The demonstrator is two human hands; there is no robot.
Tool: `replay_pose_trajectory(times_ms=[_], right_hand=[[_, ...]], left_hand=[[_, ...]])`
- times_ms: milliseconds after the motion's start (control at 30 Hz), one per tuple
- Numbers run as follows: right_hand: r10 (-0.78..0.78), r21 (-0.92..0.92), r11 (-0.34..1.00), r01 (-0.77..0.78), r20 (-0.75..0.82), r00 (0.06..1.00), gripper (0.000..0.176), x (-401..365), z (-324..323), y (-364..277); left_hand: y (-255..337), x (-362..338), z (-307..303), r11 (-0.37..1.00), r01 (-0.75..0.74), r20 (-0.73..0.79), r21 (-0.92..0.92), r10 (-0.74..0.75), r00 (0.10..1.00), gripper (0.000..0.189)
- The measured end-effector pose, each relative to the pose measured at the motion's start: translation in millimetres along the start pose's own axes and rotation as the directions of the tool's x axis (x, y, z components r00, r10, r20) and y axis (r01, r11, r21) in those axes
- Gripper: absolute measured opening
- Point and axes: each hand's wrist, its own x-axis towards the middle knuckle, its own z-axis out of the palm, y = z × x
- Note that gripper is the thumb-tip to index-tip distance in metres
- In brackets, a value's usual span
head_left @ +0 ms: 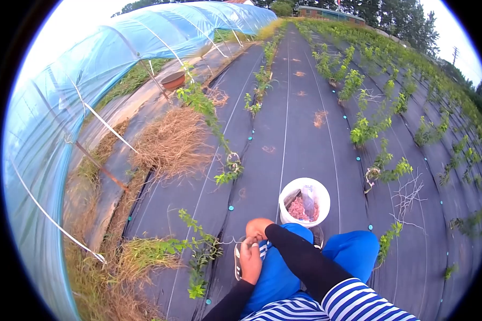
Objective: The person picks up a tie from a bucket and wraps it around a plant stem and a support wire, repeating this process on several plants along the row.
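Observation:
Both my hands are close together over my bent left knee, beside a young leafy plant (pixel 198 257) at the lower left. My left hand (pixel 250 260) is closed, its fingers pinched round a thin pale strand (pixel 231 242) that runs toward the plant. My right hand (pixel 258 227) is closed just above it, bent at the wrist; I cannot tell what its fingers hold. Ahead of my knees stands a white bucket (pixel 281 207) with small reddish-pink pieces (pixel 301 209), a clear plastic item (pixel 308 199) and a dark object inside.
Black ground cover (pixel 284 134) stretches ahead between plant rows. Along the left runs a blue plastic tunnel (pixel 112 59) on metal poles, with dry straw (pixel 174 142) and a brown basin (pixel 173 81) beside it. Grass (pixel 144 259) grows lower left; bare twigs (pixel 409 198) lie right.

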Motion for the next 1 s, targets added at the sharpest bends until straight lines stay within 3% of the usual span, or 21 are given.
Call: replay_pose_trajectory(times_ms=[33,67,100,133,167,200,333,367,400,433,467,567,667,700,767,833,867,900,1000], right_hand=[[0.017,-0.007,1.0,-0.017,0.001,1.0,0.019,-5,-3,-1],[-0.182,-0.052,0.983,0.176,-0.168,0.969,0.017,0,2,15],[-0.027,-0.131,0.991,-0.014,-0.302,0.953,0.018,-17,2,2],[0.025,-0.146,0.986,-0.074,-0.315,0.949,0.02,-25,0,-5],[-0.029,-0.265,0.962,-0.061,-0.323,0.946,0.022,-33,-6,-8],[0.032,-0.188,0.975,-0.115,-0.398,0.917,0.022,-44,-10,-13],[0.14,-0.305,0.905,-0.298,-0.447,0.884,0.025,-114,-56,-32],[0.048,-0.353,0.88,-0.318,-0.599,0.799,0.025,-128,-62,-20],[0.238,-0.362,0.781,-0.509,-0.581,0.778,0.026,-152,-78,-32],[0.238,-0.335,0.785,-0.52,-0.612,0.754,0.025,-173,-89,-20],[0.32,-0.313,0.718,-0.621,-0.645,0.694,0.025,-187,-102,-11],[0.291,-0.079,0.722,-0.688,-0.867,0.405,0.025,-227,-123,33],[0.077,0.077,0.812,-0.579,-0.997,-0.025,0.024,-251,-137,67],[0.085,0.082,0.809,-0.582,-0.996,-0.022,0.024,-256,-136,71],[0.07,0.16,0.884,-0.44,-0.974,-0.214,0.021,-261,-136,75],[0.186,0.107,0.667,-0.738,-0.982,0.025,0.02,-234,-126,111],[0.271,-0.132,0.528,-0.839,-0.91,0.313,0.021,-222,-118,132],[0.303,-0.273,0.489,-0.829,-0.837,0.455,0.022,-217,-108,139],[0.225,-0.149,0.606,-0.781,-0.91,0.348,0.014,-211,-92,156]], left_hand=[[19,-6,4,0.999,-0.054,0.015,-0.009,0.054,0.998,0.025],[38,-14,7,0.996,-0.093,0.023,-0.015,0.093,0.995,0.031],[50,-18,6,0.998,-0.07,0.08,-0.006,0.07,0.994,0.033],[60,-21,3,0.999,-0.034,0.132,0.005,0.033,0.991,0.035],[69,-21,4,0.991,-0.122,0.146,0.05,0.114,0.983,0.034],[73,-22,3,0.974,-0.207,0.168,0.093,0.189,0.967,0.032],[77,-24,-2,0.995,-0.095,0.197,0.008,0.092,0.976,0.027],[81,-24,-1,0.99,-0.141,0.198,0.005,0.137,0.971,0.025],[81,-25,-3,0.996,-0.065,0.226,-0.054,0.076,0.971,0.025],[84,-26,-4,0.996,-0.074,0.23,-0.054,0.085,0.969,0.024],[90,-23,-2,0.993,-0.098,0.233,-0.061,0.11,0.966,0.024],[104,-14,2,0.981,-0.188,0.221,-0.058,0.196,0.955,0.022],[113,0,3,0.941,-0.336,0.215,-0.033,0.335,0.917,0.021],[118,0,6,0.94,-0.337,0.178,-0.047,0.34,0.923,0.02],[132,-2,5,0.939,-0.342,0.205,-0.044,0.344,0.916,0.02],[132,0,5,0.917,-0.398,0.247,-0.021,0.39,0.887,0.022],[132,0,4,0.919,-0.393,0.247,-0.023,0.386,0.889,0.022],[132,-1,2,0.92,-0.392,0.285,0.015,0.371,0.884,0.022],[130,8,-1,0.894,-0.442,0.309,0.077,0.4,0.863,0.023]])
